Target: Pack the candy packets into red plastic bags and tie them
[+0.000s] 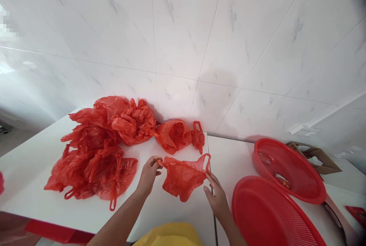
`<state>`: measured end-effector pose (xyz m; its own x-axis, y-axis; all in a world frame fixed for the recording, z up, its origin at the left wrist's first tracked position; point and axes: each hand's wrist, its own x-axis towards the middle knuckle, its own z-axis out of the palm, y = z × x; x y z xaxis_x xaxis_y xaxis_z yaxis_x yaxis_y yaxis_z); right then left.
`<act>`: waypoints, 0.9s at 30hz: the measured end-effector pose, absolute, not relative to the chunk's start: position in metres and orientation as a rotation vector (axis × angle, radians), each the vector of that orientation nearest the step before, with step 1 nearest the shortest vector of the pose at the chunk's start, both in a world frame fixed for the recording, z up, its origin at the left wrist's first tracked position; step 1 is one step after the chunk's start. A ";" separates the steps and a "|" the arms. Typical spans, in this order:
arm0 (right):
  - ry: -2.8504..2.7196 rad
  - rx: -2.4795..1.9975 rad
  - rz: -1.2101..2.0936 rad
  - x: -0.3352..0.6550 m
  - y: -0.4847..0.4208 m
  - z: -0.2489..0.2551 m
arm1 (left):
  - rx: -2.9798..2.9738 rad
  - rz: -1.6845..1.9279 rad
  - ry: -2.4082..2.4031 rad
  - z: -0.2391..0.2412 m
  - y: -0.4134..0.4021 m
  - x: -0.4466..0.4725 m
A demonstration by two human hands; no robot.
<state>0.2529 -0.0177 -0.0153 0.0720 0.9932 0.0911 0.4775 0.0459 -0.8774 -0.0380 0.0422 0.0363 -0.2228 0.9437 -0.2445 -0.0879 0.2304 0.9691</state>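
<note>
Red plastic bag (183, 181) — pinched by left fingers (156, 159), right fingers (212, 180) at its handle (208, 162)

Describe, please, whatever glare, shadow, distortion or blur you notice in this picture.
Head view: a bright glare spot high on the wall; head view: a soft, rounded shadow on that wall, right of centre; head view: the front basket looks stretched, the upper-right corner is dark, the left edge has a pixelated patch; head view: no obvious motion blur on the held bag.

White table (23, 183) under red bags (95, 143)
</note>
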 end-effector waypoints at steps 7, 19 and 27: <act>-1.442 -1.680 0.681 0.240 -0.029 -0.005 | 0.944 1.168 1.219 0.053 0.033 -0.017; -1.537 -1.383 1.053 0.174 -0.007 0.012 | 1.118 0.926 1.034 0.068 0.015 0.005; -1.295 -1.335 1.231 0.152 0.024 0.009 | 0.809 0.854 0.754 0.086 -0.008 0.016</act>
<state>0.1517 0.0242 0.0087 -0.0350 0.9967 -0.0737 0.1242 -0.0688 -0.9899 0.0161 -0.0075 0.0859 0.4500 0.8604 -0.2391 -0.3436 0.4140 0.8430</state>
